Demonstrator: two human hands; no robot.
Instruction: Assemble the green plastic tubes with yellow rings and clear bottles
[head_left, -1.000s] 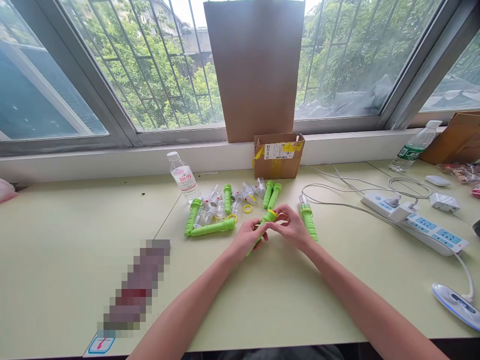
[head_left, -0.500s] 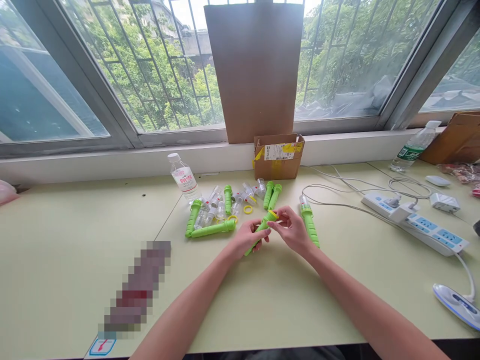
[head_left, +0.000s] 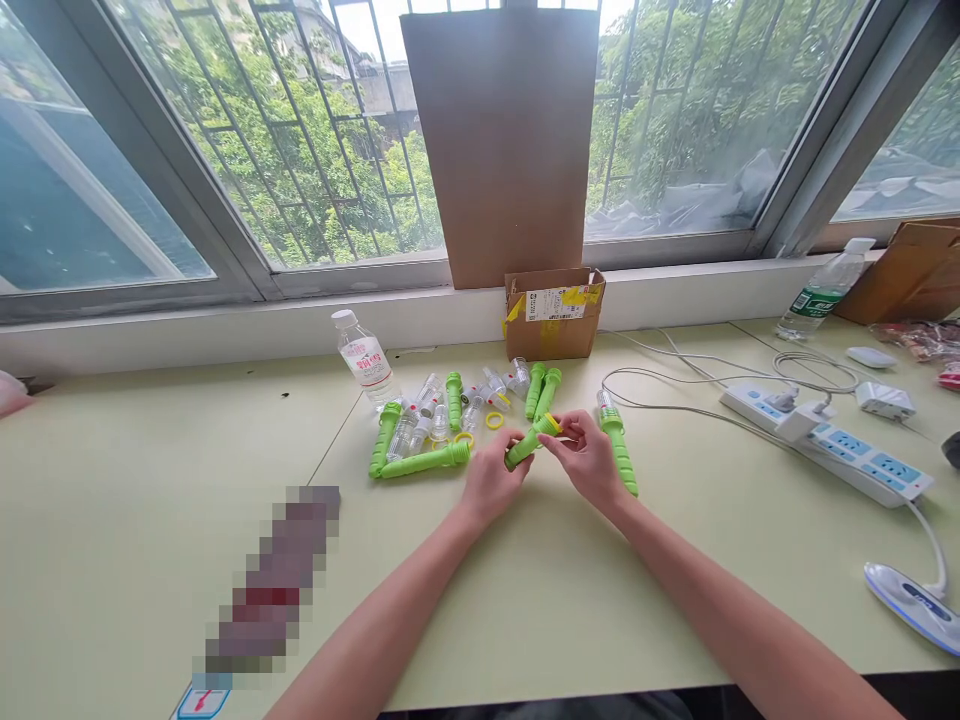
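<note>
My left hand (head_left: 496, 476) is wrapped round a green ribbed plastic tube (head_left: 529, 445), shaped like a flashlight body, which tilts up to the right. A yellow ring (head_left: 552, 424) sits at the wide upper end of the tube. The fingertips of my right hand (head_left: 589, 458) pinch at this ring; the tips are partly hidden. Just to the right of that hand lies a green tube with a transparent head (head_left: 617, 445). Two more green tubes (head_left: 550, 392) lie behind my hands. Loose yellow rings (head_left: 494, 421) and transparent plastic heads (head_left: 405, 432) are piled to the left.
At the pile's left edge lie further green tubes (head_left: 427, 460). Behind it stands a water bottle (head_left: 366, 362), and a cardboard box (head_left: 555, 315) is near the window. On the right are a power strip (head_left: 832, 443), cables, another bottle (head_left: 821, 293) and a white device (head_left: 911, 608).
My left hand has turned and closed further round the green tube, whose lower end has swung up. The yellow ring stays at its top, between my right fingertips. The view shifted slightly.
</note>
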